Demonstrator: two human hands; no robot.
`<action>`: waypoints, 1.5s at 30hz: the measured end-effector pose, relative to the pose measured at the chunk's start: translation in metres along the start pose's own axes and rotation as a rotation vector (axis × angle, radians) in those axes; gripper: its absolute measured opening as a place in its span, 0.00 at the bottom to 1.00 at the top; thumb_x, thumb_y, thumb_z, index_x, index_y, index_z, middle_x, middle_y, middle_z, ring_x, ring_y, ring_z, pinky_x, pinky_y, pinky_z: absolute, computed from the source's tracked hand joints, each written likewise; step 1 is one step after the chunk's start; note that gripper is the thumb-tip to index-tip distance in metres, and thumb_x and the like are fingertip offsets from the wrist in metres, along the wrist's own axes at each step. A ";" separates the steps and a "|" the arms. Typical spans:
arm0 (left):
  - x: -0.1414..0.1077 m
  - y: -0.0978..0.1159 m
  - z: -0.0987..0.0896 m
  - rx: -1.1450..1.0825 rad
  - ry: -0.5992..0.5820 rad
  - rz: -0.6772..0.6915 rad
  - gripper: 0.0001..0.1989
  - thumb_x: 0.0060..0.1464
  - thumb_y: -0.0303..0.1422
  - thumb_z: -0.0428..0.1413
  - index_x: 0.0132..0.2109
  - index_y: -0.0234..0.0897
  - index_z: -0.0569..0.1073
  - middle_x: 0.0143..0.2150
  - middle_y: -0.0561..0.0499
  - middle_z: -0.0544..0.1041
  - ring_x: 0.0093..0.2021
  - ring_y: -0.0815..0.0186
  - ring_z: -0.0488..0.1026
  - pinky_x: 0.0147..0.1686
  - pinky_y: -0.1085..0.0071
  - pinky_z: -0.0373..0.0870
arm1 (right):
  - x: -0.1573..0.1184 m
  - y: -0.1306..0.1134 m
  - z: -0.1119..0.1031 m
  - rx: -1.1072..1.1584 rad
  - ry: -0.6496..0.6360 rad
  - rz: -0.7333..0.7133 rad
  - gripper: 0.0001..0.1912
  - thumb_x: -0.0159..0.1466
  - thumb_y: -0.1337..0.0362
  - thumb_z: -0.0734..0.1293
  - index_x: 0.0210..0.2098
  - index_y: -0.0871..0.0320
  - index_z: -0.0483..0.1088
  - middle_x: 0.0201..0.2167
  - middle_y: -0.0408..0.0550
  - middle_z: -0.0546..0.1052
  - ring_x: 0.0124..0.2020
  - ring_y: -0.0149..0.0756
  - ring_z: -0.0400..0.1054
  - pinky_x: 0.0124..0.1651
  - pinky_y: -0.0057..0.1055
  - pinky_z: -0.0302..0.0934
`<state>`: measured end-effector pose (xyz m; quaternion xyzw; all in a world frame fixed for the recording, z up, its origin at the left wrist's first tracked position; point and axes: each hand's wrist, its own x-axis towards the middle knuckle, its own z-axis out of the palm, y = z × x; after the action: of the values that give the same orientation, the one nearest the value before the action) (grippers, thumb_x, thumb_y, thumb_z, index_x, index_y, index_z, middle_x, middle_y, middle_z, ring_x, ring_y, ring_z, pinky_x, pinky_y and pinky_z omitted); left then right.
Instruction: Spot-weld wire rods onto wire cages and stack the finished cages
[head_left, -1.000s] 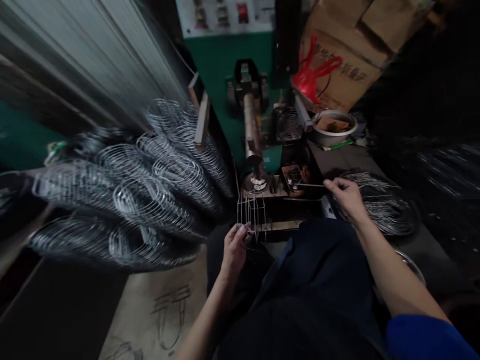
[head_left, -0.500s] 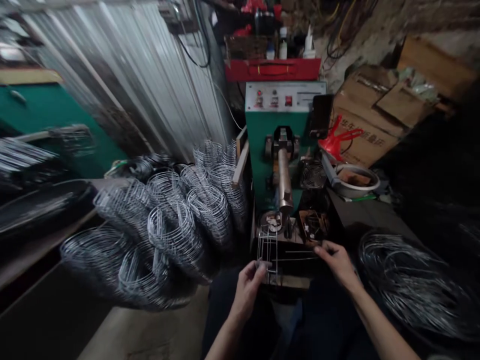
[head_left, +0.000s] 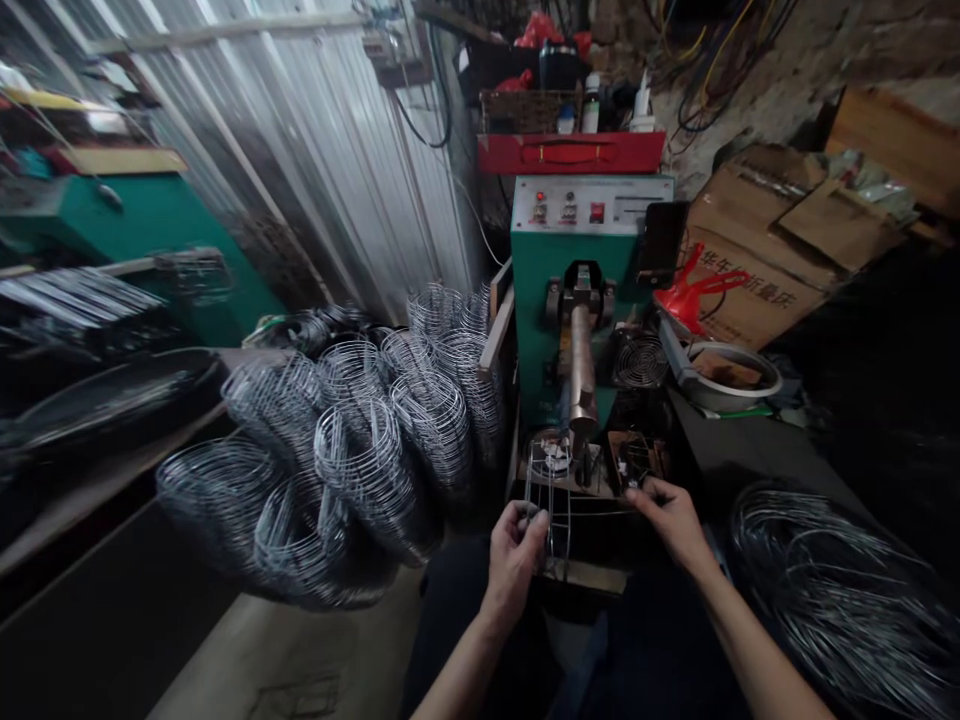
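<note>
My left hand (head_left: 516, 552) is closed on the left side of a small wire frame (head_left: 559, 520), which stands below the machine's metal arm. Thumb and fingers of my right hand (head_left: 670, 515) pinch one end of a thin wire (head_left: 600, 514) that runs leftward to the frame. Behind both hands is a green machine (head_left: 536, 300) with a thick metal arm (head_left: 582, 370) pointing down toward me. A small open box (head_left: 637, 455) with dark bits in it lies just beyond my right hand.
Stacks of bent wire frames (head_left: 360, 455) fill the left side. At the right lie a bundle of loose wires (head_left: 832, 590) and a pale bowl (head_left: 731, 395). Cardboard boxes (head_left: 750, 240) lean against the back wall. A red case (head_left: 570, 152) rests on the machine.
The view has shifted, so the machine and stacks appear slightly farther right and mostly lower. Two thin wires showed near my right hand before; one shows clearly now. Both hands keep their grips.
</note>
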<state>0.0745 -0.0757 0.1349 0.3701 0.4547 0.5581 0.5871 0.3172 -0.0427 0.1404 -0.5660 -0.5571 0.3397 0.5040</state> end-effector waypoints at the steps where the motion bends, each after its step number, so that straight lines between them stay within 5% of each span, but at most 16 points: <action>1: 0.001 0.000 -0.001 -0.011 0.004 0.008 0.20 0.52 0.48 0.63 0.35 0.37 0.67 0.20 0.61 0.59 0.18 0.76 0.55 0.18 0.79 0.55 | 0.002 -0.001 -0.001 -0.003 -0.001 -0.004 0.31 0.54 0.40 0.71 0.17 0.55 0.53 0.18 0.38 0.53 0.23 0.30 0.47 0.26 0.29 0.45; 15: 0.015 -0.004 -0.004 -0.026 0.065 0.062 0.17 0.52 0.44 0.64 0.35 0.38 0.68 0.20 0.61 0.60 0.17 0.76 0.58 0.18 0.78 0.60 | 0.014 -0.012 -0.007 -0.042 -0.011 0.033 0.30 0.54 0.43 0.73 0.16 0.56 0.55 0.18 0.38 0.55 0.23 0.29 0.48 0.28 0.29 0.44; 45: 0.035 -0.028 0.013 -0.012 0.057 0.008 0.19 0.51 0.46 0.65 0.36 0.37 0.67 0.19 0.62 0.61 0.17 0.76 0.58 0.17 0.80 0.56 | 0.036 0.012 -0.004 -0.079 -0.034 0.011 0.28 0.55 0.45 0.73 0.16 0.57 0.58 0.18 0.38 0.57 0.23 0.29 0.50 0.28 0.29 0.46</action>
<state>0.0948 -0.0427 0.1085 0.3523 0.4664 0.5735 0.5739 0.3294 -0.0072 0.1361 -0.5826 -0.5755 0.3299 0.4697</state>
